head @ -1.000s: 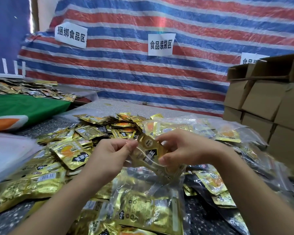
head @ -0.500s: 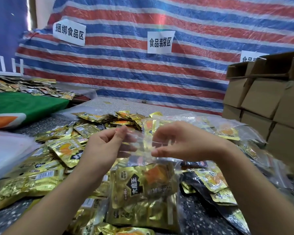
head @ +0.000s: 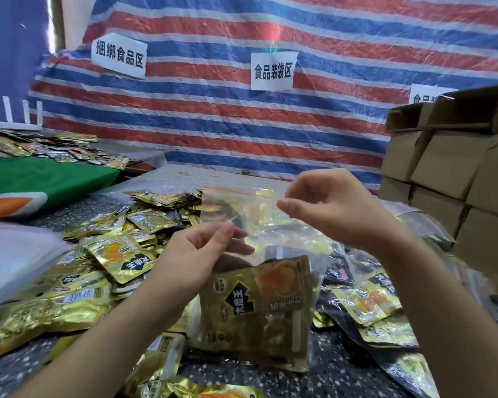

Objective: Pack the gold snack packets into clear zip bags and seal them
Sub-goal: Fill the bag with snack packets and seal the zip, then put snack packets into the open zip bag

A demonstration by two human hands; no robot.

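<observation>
A clear zip bag (head: 242,209) with a red strip along its top hangs upright between my hands. Gold snack packets (head: 259,300) fill its lower half. My left hand (head: 196,254) pinches the bag's left side below the strip. My right hand (head: 325,205) pinches the top strip near its right end. Loose gold snack packets (head: 118,254) lie heaped on the table to the left and behind the bag.
Filled clear bags (head: 368,305) lie at the right on the dark speckled table (head: 342,366). Stacked cardboard boxes (head: 454,162) stand at the right edge. A green cloth (head: 41,179) and a white plastic sheet (head: 9,259) lie at the left. A striped tarp (head: 270,133) hangs behind.
The packets dropped to the bottom of the bag and the bag was lifted. My right hand has moved up and to the right along the top strip, my left hand down the left side.
</observation>
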